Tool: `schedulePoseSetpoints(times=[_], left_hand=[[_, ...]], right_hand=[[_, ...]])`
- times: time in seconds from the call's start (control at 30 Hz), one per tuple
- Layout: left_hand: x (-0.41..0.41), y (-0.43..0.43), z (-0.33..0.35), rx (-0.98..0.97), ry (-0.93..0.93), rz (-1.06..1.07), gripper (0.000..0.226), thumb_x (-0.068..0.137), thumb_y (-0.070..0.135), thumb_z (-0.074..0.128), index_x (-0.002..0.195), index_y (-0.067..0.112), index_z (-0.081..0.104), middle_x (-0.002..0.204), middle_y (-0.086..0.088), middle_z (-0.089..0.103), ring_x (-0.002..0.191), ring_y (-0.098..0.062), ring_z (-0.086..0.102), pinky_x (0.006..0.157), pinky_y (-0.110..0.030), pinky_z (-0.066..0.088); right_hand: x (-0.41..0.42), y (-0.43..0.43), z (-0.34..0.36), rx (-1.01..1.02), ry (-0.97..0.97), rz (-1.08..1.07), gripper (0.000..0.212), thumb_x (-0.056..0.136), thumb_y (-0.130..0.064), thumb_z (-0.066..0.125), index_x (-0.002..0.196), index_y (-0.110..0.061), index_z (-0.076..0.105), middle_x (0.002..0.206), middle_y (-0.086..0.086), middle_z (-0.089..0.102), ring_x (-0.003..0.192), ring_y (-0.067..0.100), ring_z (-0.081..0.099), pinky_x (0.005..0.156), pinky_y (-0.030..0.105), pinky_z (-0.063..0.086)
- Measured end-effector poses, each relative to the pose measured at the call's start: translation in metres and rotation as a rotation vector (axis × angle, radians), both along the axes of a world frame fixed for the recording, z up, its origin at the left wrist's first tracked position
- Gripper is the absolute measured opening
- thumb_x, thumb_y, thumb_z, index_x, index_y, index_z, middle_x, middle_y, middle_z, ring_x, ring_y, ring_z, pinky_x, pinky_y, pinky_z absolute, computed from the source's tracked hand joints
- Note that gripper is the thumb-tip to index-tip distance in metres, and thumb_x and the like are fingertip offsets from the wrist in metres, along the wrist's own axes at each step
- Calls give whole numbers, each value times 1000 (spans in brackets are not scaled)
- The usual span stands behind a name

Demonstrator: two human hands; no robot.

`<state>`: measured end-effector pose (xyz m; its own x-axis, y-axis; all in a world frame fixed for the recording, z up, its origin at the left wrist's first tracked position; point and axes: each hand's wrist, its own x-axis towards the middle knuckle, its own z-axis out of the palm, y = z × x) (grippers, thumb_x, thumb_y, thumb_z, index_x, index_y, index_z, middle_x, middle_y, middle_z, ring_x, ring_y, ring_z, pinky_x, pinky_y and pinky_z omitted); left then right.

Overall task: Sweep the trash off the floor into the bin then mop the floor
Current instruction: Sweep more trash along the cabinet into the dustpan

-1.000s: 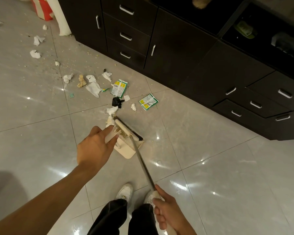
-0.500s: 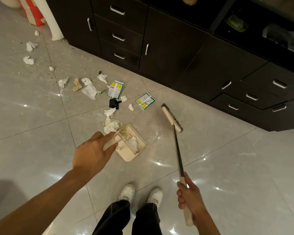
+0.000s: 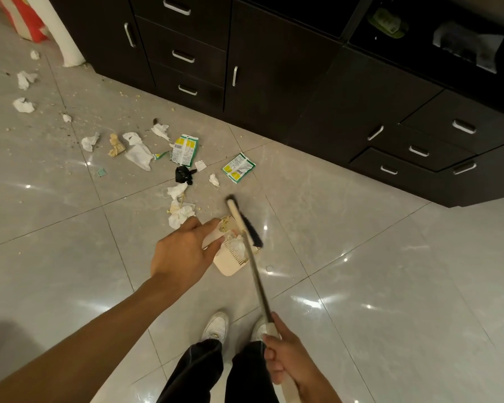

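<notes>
Since half a second ago the broom head (image 3: 237,216) has swung in from the open floor at 3 o'clock of the dustpan (image 3: 227,263) and now lies across the pan's mouth, with its black bristles on the side toward the cabinets (image 3: 274,82).

Both hands are clamped and well apart. The left hand (image 3: 184,251) curls round the dustpan's cream handle. The right hand (image 3: 288,363), low at 5 o'clock in the view, grips the pale sleeve at the end of the broom's metal shaft (image 3: 258,282).

Inside the pan lie white tissue (image 3: 237,244) and some yellowish scraps. Just past the left fingertips, at 11 o'clock from the pan, a soiled tissue wad (image 3: 181,213) lies on the floor (image 3: 361,286).

Further out at 12 o'clock are a black scrap (image 3: 183,174) and two green-and-yellow sachets (image 3: 184,151) (image 3: 238,167). Toward 10 o'clock lie torn white paper (image 3: 138,154), a tan crumpled piece (image 3: 116,145) and more tissue bits (image 3: 24,104), with crumbs scattered over the grey tiles.

The dark cabinets, with silver handles, run from 12 to 3 o'clock. White shoes (image 3: 216,327) stand at 6 o'clock, between the two arms.
</notes>
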<state>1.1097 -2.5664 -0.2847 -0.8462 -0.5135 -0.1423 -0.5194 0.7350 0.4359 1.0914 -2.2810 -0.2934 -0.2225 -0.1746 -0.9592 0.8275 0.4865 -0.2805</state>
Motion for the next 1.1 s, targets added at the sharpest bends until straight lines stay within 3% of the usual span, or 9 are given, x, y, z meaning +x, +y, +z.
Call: schedulePoseSetpoints(times=[0.23, 0.6, 0.73, 0.87, 1.1], left_hand=[[-3, -2, -1, -46, -1, -16, 40, 98, 55, 54, 136, 43, 57, 104, 11, 60, 78, -20, 67, 56, -29, 51], [-4, -3, -1, -33, 22, -44, 41, 97, 53, 57, 135, 38, 60, 104, 9, 64, 75, -22, 69, 54, -30, 53], [9, -10, -3, -49, 30, -160, 44, 100, 54, 49, 136, 33, 61, 101, 9, 64, 74, -22, 68, 55, -32, 54], [25, -6, 1, -66, 21, -266, 53, 96, 61, 37, 134, 34, 61, 90, 13, 58, 61, -17, 62, 46, -27, 50], [24, 39, 5, -66, 0, -324, 52, 94, 62, 41, 133, 36, 63, 91, 17, 55, 65, -14, 64, 48, -23, 44]], right_hand=[[1, 2, 18, -128, -8, -124, 52, 104, -8, 52, 142, -44, 49, 60, 8, 44, 40, 14, 35, 34, 18, 31], [-11, 28, 0, 119, 248, -230, 62, 102, -7, 55, 153, -39, 40, 61, 10, 46, 40, 16, 40, 36, 22, 35], [-11, 55, -10, 175, 217, -321, 60, 101, -7, 58, 153, -33, 42, 55, 8, 48, 37, 14, 41, 37, 22, 36], [5, 75, -17, 196, 145, -372, 59, 101, -8, 58, 151, -34, 44, 54, 9, 47, 35, 15, 39, 36, 20, 35], [48, 73, -5, 141, 62, -331, 64, 102, -9, 54, 155, -39, 35, 57, 10, 48, 38, 16, 38, 37, 20, 34]])
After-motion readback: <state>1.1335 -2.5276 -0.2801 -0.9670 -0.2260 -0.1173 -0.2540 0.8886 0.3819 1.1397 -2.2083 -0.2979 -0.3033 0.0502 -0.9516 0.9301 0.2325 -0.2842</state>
